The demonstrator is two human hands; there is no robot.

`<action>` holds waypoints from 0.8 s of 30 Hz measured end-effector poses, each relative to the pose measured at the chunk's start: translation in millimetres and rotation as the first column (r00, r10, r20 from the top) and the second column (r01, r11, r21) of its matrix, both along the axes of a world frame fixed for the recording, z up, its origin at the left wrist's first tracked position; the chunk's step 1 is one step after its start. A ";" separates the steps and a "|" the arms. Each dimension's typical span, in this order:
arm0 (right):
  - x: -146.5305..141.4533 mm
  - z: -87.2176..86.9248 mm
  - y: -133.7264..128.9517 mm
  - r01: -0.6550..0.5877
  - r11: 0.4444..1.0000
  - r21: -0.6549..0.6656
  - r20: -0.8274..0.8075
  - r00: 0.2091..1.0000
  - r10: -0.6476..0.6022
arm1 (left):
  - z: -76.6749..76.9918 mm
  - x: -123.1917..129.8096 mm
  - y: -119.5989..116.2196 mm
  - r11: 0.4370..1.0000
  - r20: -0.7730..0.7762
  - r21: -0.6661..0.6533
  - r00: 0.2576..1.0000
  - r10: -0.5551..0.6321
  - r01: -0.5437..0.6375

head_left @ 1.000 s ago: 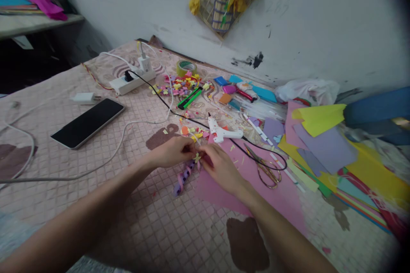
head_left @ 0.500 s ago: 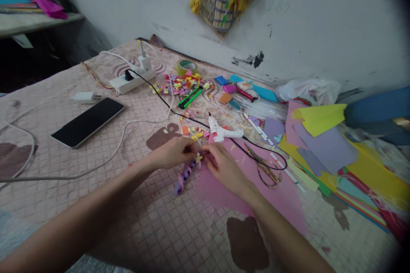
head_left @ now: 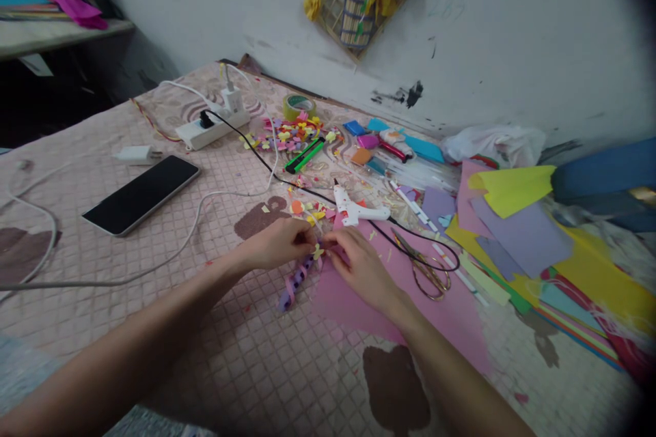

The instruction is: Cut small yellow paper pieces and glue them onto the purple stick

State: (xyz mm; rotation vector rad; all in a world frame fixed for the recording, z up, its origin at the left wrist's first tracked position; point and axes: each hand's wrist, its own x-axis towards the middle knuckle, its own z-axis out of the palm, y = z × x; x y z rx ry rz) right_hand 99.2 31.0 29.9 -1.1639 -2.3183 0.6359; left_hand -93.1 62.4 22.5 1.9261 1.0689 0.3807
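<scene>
A purple rolled stick (head_left: 296,284) with a pink strip wound around it slants up from the tablecloth to my fingers. A small pale yellow paper flower (head_left: 317,252) sits near its upper end. My left hand (head_left: 283,243) is closed around the upper end from the left, its fingertips pinched together. From the right, my right hand (head_left: 353,261) pinches the same end. The exact grip is partly hidden by the fingers. Just beyond the hands, a white glue gun (head_left: 359,212) lies on a pink sheet (head_left: 369,307).
Gold scissors (head_left: 433,276) lie on the pink sheet at the right. Farther back are a green cutter (head_left: 305,156), paper flowers (head_left: 292,133) and a tape roll (head_left: 299,106). A phone (head_left: 142,195), white cables and a power strip (head_left: 212,131) are at the left; coloured paper (head_left: 523,235) lies right.
</scene>
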 end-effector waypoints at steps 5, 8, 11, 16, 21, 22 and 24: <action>-0.7 -3.1 1.3 0.016 1.000 0.009 -0.006 1.000 -0.016 | -0.3 -0.4 0.0 1.000 0.008 0.013 1.000 0.002 -0.002; -1.9 -3.9 1.5 0.016 1.000 0.007 -0.010 1.000 -0.016 | -0.9 -0.4 0.1 1.000 0.005 0.015 1.000 0.002 -0.002; -2.4 -4.1 1.3 0.015 1.000 0.001 -0.013 1.000 -0.015 | -1.6 -0.5 0.3 1.000 0.001 0.018 1.000 0.001 -0.001; -0.9 -4.5 1.1 0.010 1.000 -0.011 -0.011 1.000 -0.010 | -1.1 0.1 0.4 1.000 -0.015 0.018 1.000 0.000 0.000; -0.9 -4.5 0.7 -0.002 1.000 -0.020 0.006 1.000 0.002 | -0.7 0.4 0.4 1.000 -0.022 0.021 1.000 0.002 -0.002; -1.4 -4.5 0.5 -0.004 1.000 -0.018 0.008 1.000 0.004 | -0.8 0.4 0.4 1.000 -0.023 0.019 1.000 0.002 -0.002; -2.4 -4.5 0.0 -0.006 1.000 -0.014 0.016 1.000 0.006 | -1.2 0.2 0.0 1.000 -0.017 0.014 1.000 0.003 -0.003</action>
